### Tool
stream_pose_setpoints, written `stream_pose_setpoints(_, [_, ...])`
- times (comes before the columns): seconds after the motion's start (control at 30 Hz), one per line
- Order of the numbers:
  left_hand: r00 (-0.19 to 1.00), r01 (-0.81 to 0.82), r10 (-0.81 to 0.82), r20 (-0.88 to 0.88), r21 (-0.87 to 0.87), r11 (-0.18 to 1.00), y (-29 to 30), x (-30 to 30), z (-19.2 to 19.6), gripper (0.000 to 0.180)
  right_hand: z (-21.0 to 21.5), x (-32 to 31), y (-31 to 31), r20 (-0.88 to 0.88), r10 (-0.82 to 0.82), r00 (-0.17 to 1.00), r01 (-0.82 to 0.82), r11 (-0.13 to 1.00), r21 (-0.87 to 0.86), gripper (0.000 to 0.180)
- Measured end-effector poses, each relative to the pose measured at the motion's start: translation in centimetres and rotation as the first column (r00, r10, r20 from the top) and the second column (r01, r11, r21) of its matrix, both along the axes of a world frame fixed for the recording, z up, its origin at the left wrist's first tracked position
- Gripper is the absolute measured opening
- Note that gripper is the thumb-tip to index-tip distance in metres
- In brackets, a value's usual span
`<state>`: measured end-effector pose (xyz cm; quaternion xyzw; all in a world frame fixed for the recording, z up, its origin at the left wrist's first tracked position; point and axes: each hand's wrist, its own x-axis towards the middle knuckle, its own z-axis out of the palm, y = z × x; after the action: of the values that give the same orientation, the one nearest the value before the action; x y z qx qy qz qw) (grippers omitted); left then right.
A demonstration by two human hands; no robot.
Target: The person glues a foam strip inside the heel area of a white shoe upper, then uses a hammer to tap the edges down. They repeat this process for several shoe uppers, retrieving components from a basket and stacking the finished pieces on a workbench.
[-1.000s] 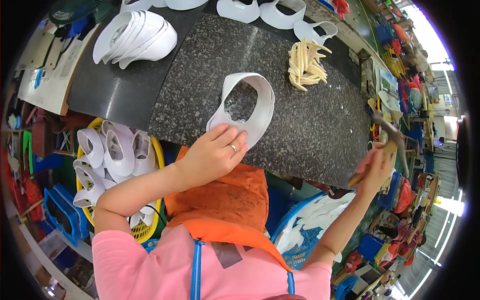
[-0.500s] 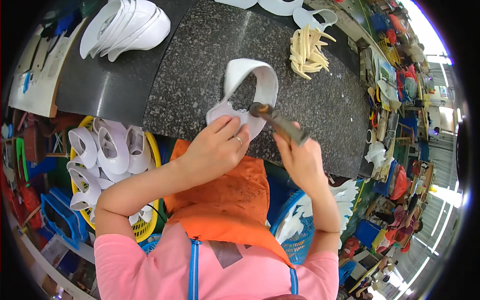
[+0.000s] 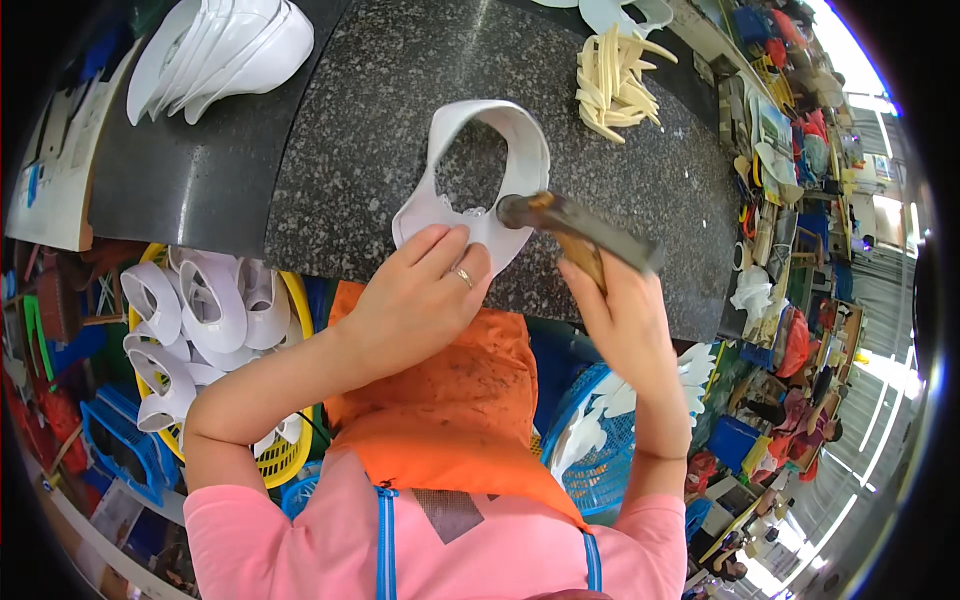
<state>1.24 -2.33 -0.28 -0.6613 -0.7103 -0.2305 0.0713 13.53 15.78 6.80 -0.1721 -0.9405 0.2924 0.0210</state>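
Speckled granite table (image 3: pixel 380 120). A white shoe upper (image 3: pixel 478 170) is pinned flat under the left hand (image 3: pixel 425 290), fingers spread. A hammer (image 3: pixel 570 225) is gripped by the right hand (image 3: pixel 625 320), head just beside the left fingertips. The upper is judged light, floppy; best held at its edge.

The right hand (image 3: pixel 625 315) has swung the hammer (image 3: pixel 575 228) in from the side onto the white shoe upper (image 3: pixel 480 190).
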Motion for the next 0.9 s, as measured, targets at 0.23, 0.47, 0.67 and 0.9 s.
stream_pose_setpoints(0.23, [0.999,-0.007,0.007,-0.047,0.006,1.000,0.3,0.2,0.1,0.027,0.4,1.2,0.4,0.119,-0.022,0.993,0.031,0.997,-0.077,0.024])
stream_pose_setpoints(0.47, [0.998,-0.042,0.044,-0.035,0.052,0.998,0.5,-0.1,-0.3,0.026,-1.7,6.8,2.8,-0.037,-0.325,0.945,0.323,0.908,0.265,0.021])
stream_pose_setpoints(0.67, [0.985,-0.040,-0.006,0.175,0.258,0.965,-0.6,-1.7,3.9,0.027,-5.5,13.5,10.9,-0.135,-0.565,0.814,0.530,0.628,0.570,0.030])
stream_pose_setpoints(0.9, [0.565,-0.010,-0.005,0.825,0.013,1.000,-1.0,-3.2,10.7,0.031,2.5,3.4,3.3,-0.312,0.135,0.940,-0.099,0.987,0.130,0.077])
